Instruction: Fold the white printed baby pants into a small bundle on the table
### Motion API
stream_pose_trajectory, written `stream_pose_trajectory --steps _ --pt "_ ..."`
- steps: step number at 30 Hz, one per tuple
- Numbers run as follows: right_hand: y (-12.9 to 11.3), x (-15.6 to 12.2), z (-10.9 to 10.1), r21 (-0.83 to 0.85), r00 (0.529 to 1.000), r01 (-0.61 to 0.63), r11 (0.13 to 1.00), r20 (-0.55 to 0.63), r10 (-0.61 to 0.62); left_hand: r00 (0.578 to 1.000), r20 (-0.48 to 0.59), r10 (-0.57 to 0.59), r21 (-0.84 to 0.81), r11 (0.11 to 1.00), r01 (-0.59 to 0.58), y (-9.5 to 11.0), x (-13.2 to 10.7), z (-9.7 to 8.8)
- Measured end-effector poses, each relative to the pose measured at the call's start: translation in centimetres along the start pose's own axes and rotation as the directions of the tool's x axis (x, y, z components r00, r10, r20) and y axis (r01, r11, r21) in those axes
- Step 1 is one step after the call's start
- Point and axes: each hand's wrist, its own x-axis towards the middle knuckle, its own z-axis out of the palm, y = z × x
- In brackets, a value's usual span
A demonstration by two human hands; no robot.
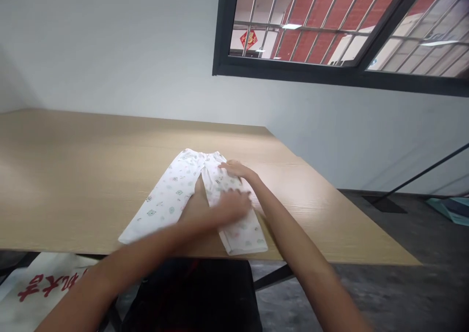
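Observation:
Small white patterned trousers (172,193) lie flat on the wooden table (73,176), legs spread toward the near edge. My left hand (234,204) reaches across and rests on the right trouser leg, blurred by motion, its fingers seeming flat. My right hand (236,170) lies further up on the same leg near the waistband, fingers stretched out and pressed on the cloth.
A white bag with red characters (40,285) sits on the floor under the table's near left. A dark chair or bag (194,293) is below the near edge. A wall and barred window (330,24) stand behind; grey floor lies to the right.

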Motion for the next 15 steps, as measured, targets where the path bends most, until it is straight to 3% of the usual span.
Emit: stream_pose_trajectory --steps 2,4,6,8,10,13,15 --pt "-0.6 0.2 0.4 -0.005 0.999 -0.040 0.999 -0.023 0.039 0.998 -0.032 0.054 0.026 0.998 -0.053 3.2 -4.4 2.6" --pt "-1.0 0.3 0.6 0.023 0.998 -0.060 0.998 -0.030 0.061 0.981 -0.168 0.095 0.096 0.992 -0.080 5.3 -7.6 4.8" --pt "-1.1 0.3 0.7 0.086 0.997 -0.069 0.994 -0.022 0.071 0.941 -0.326 0.088 0.148 0.988 -0.041 6.1 -8.9 6.3" --pt "-0.9 0.3 0.6 0.181 0.998 -0.066 0.981 -0.011 0.069 0.936 -0.349 0.039 0.094 0.996 -0.006 6.0 -8.5 6.7" --pt "-0.8 0.2 0.5 0.302 0.998 -0.056 0.952 -0.002 0.059 0.969 -0.245 0.021 -0.041 0.999 -0.032 5.5 -7.4 5.9" --pt "-0.9 0.2 -0.1 0.504 1.000 -0.026 0.863 0.000 0.030 0.993 -0.118 0.002 -0.299 0.953 -0.037 4.5 -6.7 2.8" --pt "-1.5 0.2 -0.6 0.609 1.000 0.007 0.793 -0.025 0.010 0.977 -0.135 -0.163 -0.471 0.878 0.082 3.3 -7.7 -0.1"
